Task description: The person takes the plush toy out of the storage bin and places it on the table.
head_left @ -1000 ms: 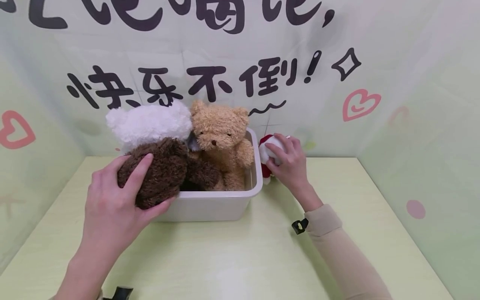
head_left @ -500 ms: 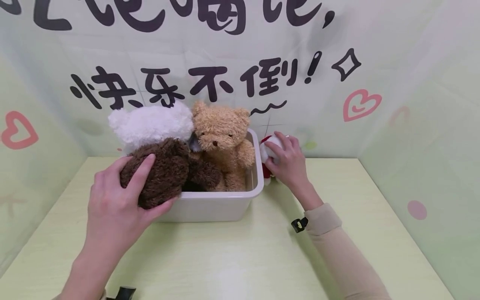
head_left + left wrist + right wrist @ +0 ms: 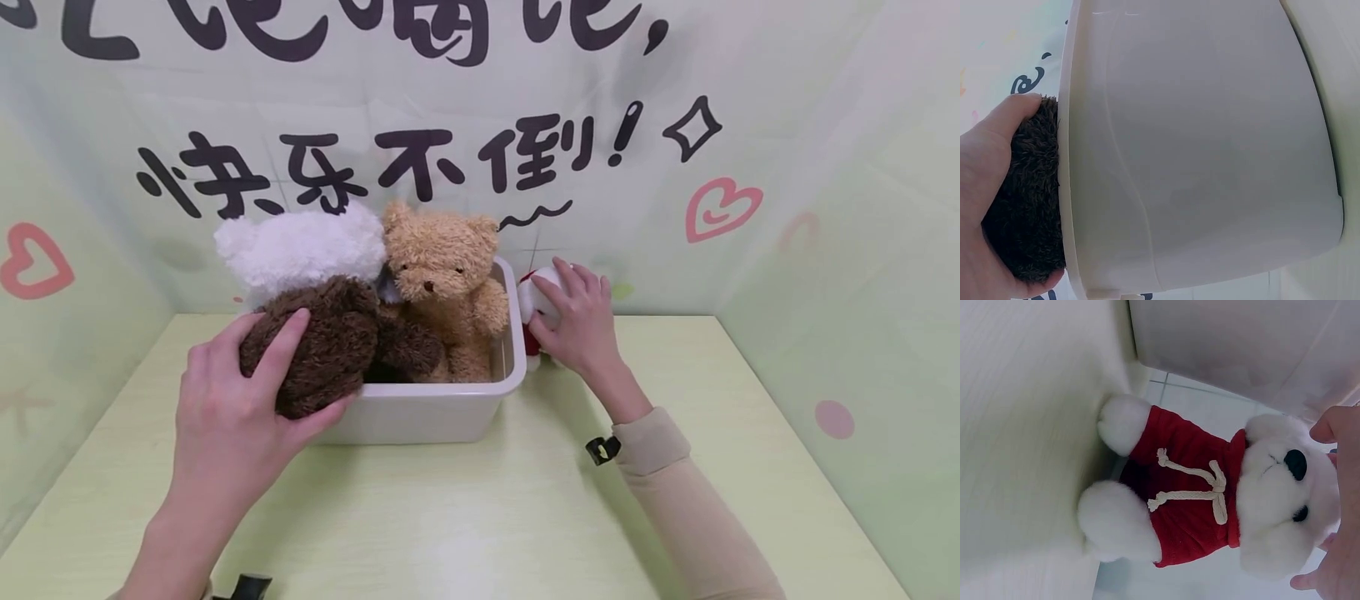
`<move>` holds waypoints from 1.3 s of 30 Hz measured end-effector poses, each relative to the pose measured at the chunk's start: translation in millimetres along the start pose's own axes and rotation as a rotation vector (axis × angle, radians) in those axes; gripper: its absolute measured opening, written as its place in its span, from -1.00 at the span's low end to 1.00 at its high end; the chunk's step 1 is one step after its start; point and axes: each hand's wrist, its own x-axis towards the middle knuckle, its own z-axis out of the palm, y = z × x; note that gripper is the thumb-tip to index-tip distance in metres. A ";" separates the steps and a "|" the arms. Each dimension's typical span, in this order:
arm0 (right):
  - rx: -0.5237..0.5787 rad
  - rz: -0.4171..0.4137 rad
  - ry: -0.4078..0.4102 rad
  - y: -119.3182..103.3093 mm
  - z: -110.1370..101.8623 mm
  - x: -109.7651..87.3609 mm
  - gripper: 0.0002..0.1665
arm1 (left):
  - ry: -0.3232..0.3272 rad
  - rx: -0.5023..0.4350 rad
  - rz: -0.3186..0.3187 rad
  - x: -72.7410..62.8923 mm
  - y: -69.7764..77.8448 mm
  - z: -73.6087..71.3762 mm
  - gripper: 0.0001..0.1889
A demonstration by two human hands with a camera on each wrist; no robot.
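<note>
My left hand (image 3: 228,404) grips a dark brown plush toy (image 3: 326,350) at the left front of a white plastic tub (image 3: 435,410). The left wrist view has the thumb and fingers spread round the dark fur (image 3: 1032,194), just past the tub's rim. To the tub's right, my right hand (image 3: 583,325) holds the head of a white plush dog (image 3: 1275,512) wearing a red hoodie with a tied cord. The dog sits upright on the table against the wall side, largely covered by the hand in the head view.
Inside the tub, a tan teddy bear (image 3: 442,250) sits at the right and a fluffy white plush toy (image 3: 300,250) at the back left. The pale table (image 3: 450,517) meets a printed wall sheet (image 3: 637,208) behind the tub.
The fingers of my right hand have shifted slightly up and straightened a little over the dog's head. My left hand and the brown plush toy stay almost where they were.
</note>
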 end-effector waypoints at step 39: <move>0.181 -0.614 0.015 -86.3 -13.1 96.1 -0.26 | -0.029 -0.014 0.009 2.3 -8.0 -0.9 -0.12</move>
